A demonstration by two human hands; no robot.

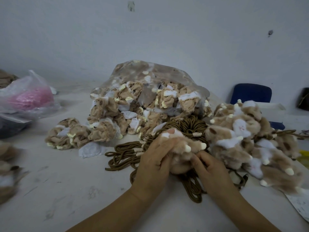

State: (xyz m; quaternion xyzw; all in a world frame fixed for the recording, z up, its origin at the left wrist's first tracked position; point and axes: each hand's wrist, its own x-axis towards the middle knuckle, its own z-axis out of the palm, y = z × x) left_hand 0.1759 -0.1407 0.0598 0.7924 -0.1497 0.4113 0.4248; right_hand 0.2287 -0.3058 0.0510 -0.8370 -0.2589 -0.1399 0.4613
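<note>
We grip the tan plush toy with both hands, left hand wrapped round its side, right hand pinching its near edge, over the brown cords. We should work the fur gently, sparing the seams.

Tan-and-white plush toy, cream paws up, held above brown cords, table centre.

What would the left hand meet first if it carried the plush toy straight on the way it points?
Most likely the coil of brown cords just beyond the plush toy that the left hand grips. The clear bag of plush pieces lies farther behind. Depth is uncertain here.
</note>
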